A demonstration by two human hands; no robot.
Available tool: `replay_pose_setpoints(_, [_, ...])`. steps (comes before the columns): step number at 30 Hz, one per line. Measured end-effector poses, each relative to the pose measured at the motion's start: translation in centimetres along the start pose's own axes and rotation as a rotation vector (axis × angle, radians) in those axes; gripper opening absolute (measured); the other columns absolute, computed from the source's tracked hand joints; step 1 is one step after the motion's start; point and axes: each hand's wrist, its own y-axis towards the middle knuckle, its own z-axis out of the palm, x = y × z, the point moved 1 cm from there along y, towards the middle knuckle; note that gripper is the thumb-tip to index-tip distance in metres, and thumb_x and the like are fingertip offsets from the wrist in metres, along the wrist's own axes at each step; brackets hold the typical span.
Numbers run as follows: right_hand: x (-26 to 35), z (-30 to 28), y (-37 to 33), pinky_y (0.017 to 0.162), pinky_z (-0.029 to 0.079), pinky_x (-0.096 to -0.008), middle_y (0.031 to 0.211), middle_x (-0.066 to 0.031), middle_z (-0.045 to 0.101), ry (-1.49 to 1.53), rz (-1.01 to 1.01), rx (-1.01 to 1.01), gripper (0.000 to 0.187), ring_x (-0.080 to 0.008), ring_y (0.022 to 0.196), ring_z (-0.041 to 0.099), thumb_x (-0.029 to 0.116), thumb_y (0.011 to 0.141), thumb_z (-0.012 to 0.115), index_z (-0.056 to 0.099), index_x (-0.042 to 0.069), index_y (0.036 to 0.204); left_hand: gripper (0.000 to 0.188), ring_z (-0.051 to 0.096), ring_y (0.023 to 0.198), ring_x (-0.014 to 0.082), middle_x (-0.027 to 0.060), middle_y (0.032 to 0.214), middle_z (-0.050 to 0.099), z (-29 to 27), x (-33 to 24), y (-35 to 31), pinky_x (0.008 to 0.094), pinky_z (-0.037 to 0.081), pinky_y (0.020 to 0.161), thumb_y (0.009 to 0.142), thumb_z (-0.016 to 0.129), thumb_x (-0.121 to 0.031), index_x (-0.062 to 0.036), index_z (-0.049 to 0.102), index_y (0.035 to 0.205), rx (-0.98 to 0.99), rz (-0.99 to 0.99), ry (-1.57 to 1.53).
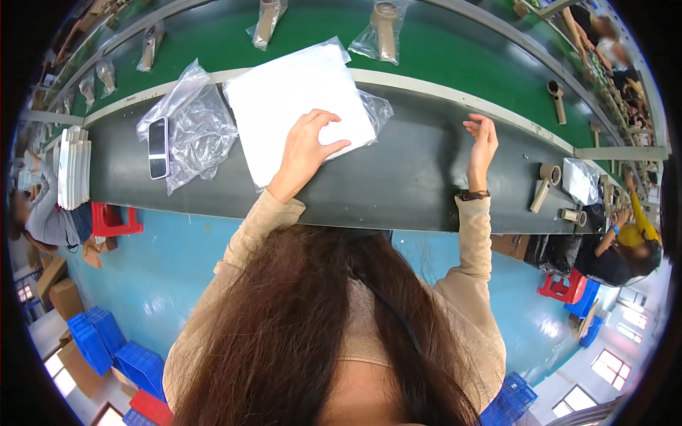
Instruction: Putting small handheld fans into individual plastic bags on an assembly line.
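Observation:
A stack of flat white sheets or bags lies tilted on the dark worktop, its far edge over the metal rail. My left hand is on or just over its near right part, thumb and fingers apart, holding nothing. To the right, my right hand is above the bare worktop, its fingers loosely bent and nothing visible in them. Crumpled clear plastic bags lie left of the white stack, with a phone at their left edge. Another bit of clear plastic sticks out from under the stack's right side.
Beyond the rail, a green conveyor belt carries several bagged beige handheld fans. Unbagged fans lie at the worktop's right end. White flat pieces stand stacked at the left. Co-workers sit at both sides, near red stools.

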Motion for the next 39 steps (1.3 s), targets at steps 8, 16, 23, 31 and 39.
replay_pose_setpoints(8, [-0.1,-0.5,2.2,0.071,0.049,-0.0280,0.090,-0.0083,0.068,-0.174,0.096,0.352,0.031,-0.0149,0.077,0.064,0.027,0.097,0.053,0.064,-0.001,0.098,0.029,0.061,0.086,0.0257,0.0115,0.100,0.061,0.7,1.2,-1.0,0.0308,0.049,0.078,0.077,0.062,0.006,-0.0013,0.061,0.105,-0.070,-0.025,0.053])
replay_pose_setpoints(16, [-4.0,-15.2,19.4,0.078,0.052,-0.0465,0.095,-0.0158,0.070,-1.283,0.174,-0.077,0.035,-0.0355,0.092,0.066,0.043,0.082,0.061,0.069,0.011,0.094,0.032,0.060,0.092,0.0311,0.0151,0.104,0.060,1.1,-0.3,-0.6,0.0361,0.048,0.081,0.079,0.059,0.008,-0.0001,0.059,0.110,0.003,-0.047,0.059])
replay_pose_setpoints(23, [-11.6,-21.8,30.1,0.073,0.053,-0.0459,0.114,-0.0153,0.059,-1.844,-0.109,-0.315,0.058,-0.0342,0.093,0.062,0.029,0.078,0.065,0.046,0.018,0.132,0.018,0.062,0.088,0.0286,0.0140,0.100,0.062,0.5,-0.5,0.0,0.0333,0.049,0.079,0.079,0.056,0.011,0.0013,0.058,0.095,0.002,-0.096,0.117])
replay_pose_setpoints(31, [-11.5,-19.4,33.7,0.080,0.050,-0.0462,0.110,-0.0153,0.061,-1.730,-0.092,-0.401,0.080,-0.0346,0.102,0.057,0.063,0.068,0.072,0.053,0.012,0.127,0.012,0.063,0.093,0.0308,0.0144,0.101,0.063,0.5,-1.4,0.0,0.0335,0.049,0.080,0.078,0.057,0.011,0.0008,0.061,0.084,0.042,-0.143,0.117])
replay_pose_setpoints(39, [-8.2,-20.6,33.5,0.078,0.052,-0.0488,0.105,-0.0209,0.064,-1.709,-0.180,-0.374,0.065,-0.0414,0.096,0.063,0.054,0.075,0.068,0.053,0.006,0.116,0.026,0.059,0.100,0.0323,0.0135,0.104,0.064,-0.1,-1.2,-0.6,0.0386,0.049,0.085,0.077,0.068,0.001,-0.0024,0.065,0.103,0.086,-0.105,0.231])
